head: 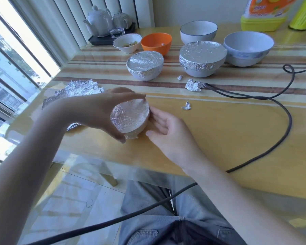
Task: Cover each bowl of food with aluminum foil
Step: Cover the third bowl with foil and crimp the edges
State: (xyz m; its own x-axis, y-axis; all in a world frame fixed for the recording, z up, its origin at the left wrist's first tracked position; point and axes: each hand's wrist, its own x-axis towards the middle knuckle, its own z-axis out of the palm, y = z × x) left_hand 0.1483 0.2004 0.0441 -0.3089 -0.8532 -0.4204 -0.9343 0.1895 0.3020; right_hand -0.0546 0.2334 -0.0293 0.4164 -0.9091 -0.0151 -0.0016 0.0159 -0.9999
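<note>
1. Presently, a small foil-covered bowl [131, 120] sits near the front edge of the wooden table [219, 138], tilted toward the camera.
2. Left hand [102, 110] grips the bowl's rim, thumb and fingers curled round it from above.
3. Right hand [163, 129] lies against the bowl's right side, fingers straight and pressed to the wall.
4. Loose foil sheet [74, 92] lies just behind the left wrist, partly hidden by the arm.
5. Two more covered bowls [145, 67] [202, 57] stand further back.
6. Uncovered behind them: a small white bowl [127, 42] holding food scraps, an orange bowl [155, 43], a white bowl [198, 31] and a grey bowl [247, 47].
7. Foil scraps [193, 85] [186, 106] lie on the table beside a dark cable [288, 121] looping across the right side.
8. Teapot [97, 20] on a tray stands at the far corner.
</note>
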